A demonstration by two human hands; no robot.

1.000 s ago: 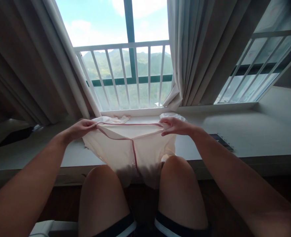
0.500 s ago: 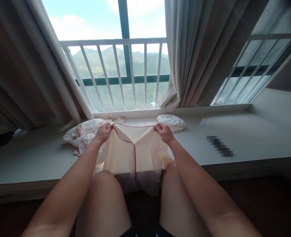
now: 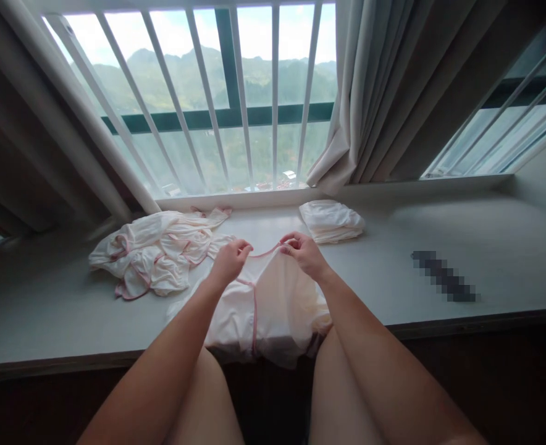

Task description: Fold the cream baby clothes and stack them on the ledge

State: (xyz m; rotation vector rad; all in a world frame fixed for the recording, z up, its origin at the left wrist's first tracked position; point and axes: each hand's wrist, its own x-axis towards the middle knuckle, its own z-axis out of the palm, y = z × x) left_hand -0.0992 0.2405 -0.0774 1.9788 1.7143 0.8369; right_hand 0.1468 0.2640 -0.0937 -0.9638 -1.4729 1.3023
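A cream shirt with pink piping [image 3: 277, 303] lies spread in front of me, its lower edge hanging over the front of the ledge between my knees. At the left end of its neckline, my left hand [image 3: 231, 259] is closed in a pinch at the piping. My right hand [image 3: 303, 252] pinches the right end of the neckline, keeping that side lifted off the ledge. The left half of the shirt rests lower and flatter. A crumpled cream garment with pink trim [image 3: 157, 247] lies to the left, close to my left hand. Behind my right hand sits a folded white garment [image 3: 332, 221].
The wide pale window ledge [image 3: 384, 278] carries everything. A pixelated dark object [image 3: 444, 276] lies on its right part. Grey curtains [image 3: 393, 93] hang on both sides of the window, which has white bars [image 3: 275, 99].
Both hands have lowered the shirt and drawn closer together, so the neckline is slacker. The left side of the shirt has come down on the ledge. My view has tilted downward.
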